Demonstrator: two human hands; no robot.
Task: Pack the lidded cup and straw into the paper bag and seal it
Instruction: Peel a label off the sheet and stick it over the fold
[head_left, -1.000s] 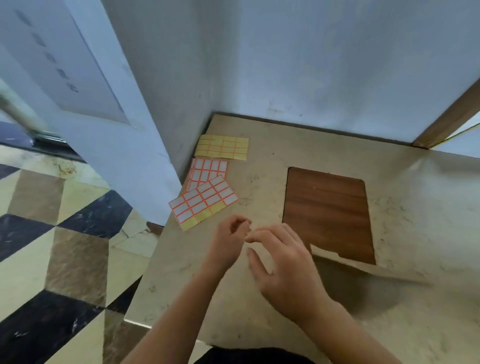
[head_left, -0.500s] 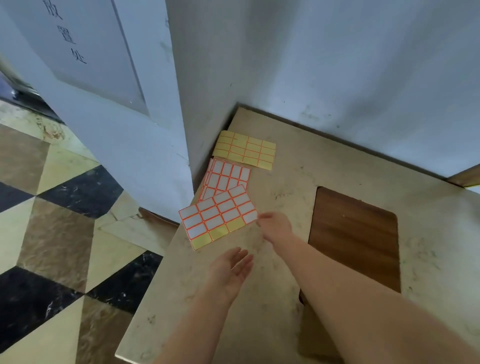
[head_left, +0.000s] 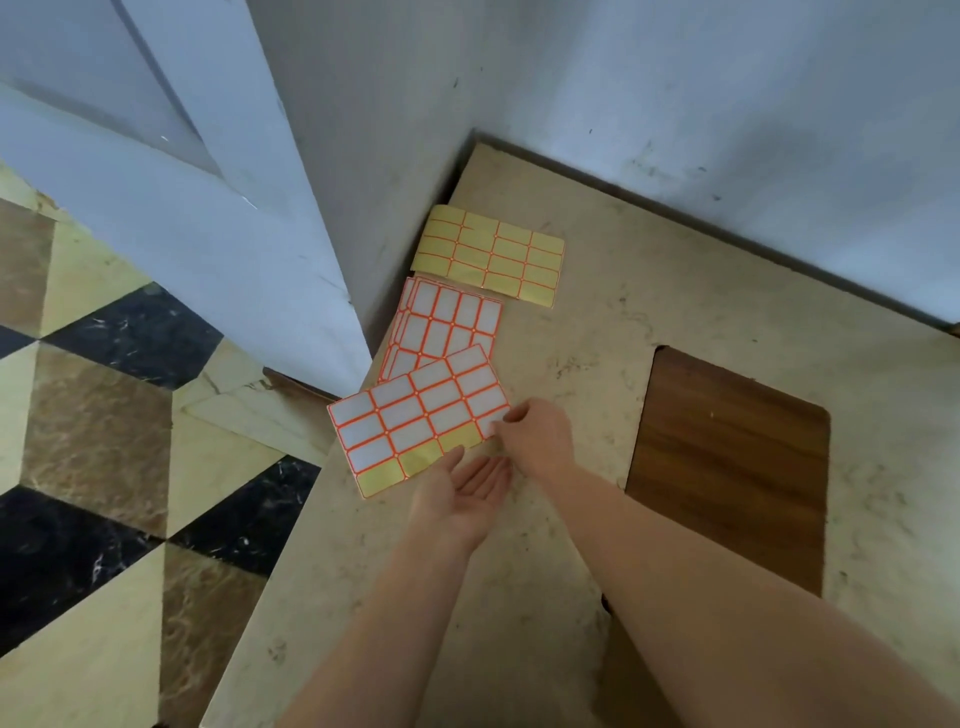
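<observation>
Fingers (head_left: 501, 423) of the right hand (head_left: 537, 436) pinch the near right corner of the nearest label sheet (head_left: 418, 415), closed on one white label there. Just below, the left hand (head_left: 462, 491) lies palm up with its fingers loosely spread, holding nothing, its fingertips at the sheet's near edge. That sheet is a flat rectangle of white labels edged in orange, with bare yellow backing along its near row; its long axis runs from near left to far right. A second sheet (head_left: 447, 325) partly under it and a yellow one (head_left: 488, 254) lie beyond, toward the corner. They rest on a mottled beige stone bench (head_left: 597, 332) with a dark wood panel (head_left: 727, 467). Neither cup, straw nor bag shows clearly.
</observation>
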